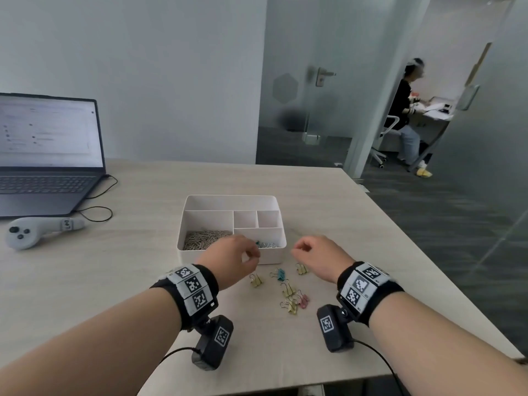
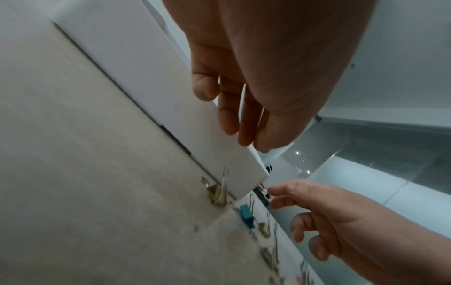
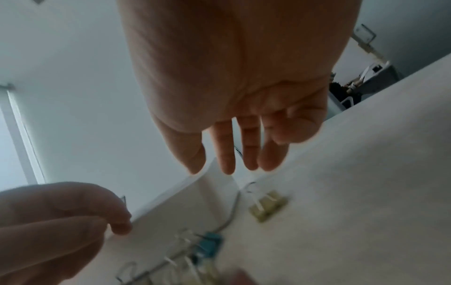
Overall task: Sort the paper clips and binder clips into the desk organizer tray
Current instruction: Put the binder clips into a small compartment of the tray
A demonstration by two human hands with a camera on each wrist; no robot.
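Note:
The white organizer tray [image 1: 183, 224] stands mid-table. Silver paper clips [image 1: 204, 238] fill its front-left compartment, and a few binder clips [image 1: 267, 244] lie in the front-right one. Several loose binder clips sit on the table in front of it, among them a yellow one [image 1: 256, 280], a teal one [image 1: 280, 274] and a pink one [image 1: 303, 298]. My left hand [image 1: 253, 254] hovers over the tray's front wall [image 2: 171, 100], fingers relaxed [image 2: 244, 138] and holding nothing. My right hand [image 1: 300, 250] hangs above another yellow clip [image 3: 267, 205], fingers loose [image 3: 234, 165] and empty.
An open laptop [image 1: 48, 155] and a grey controller [image 1: 37, 231] with a black cable lie at the far left. The table's right edge [image 1: 414, 252] drops to dark carpet. A person sits at a desk beyond the glass door [image 1: 405, 110].

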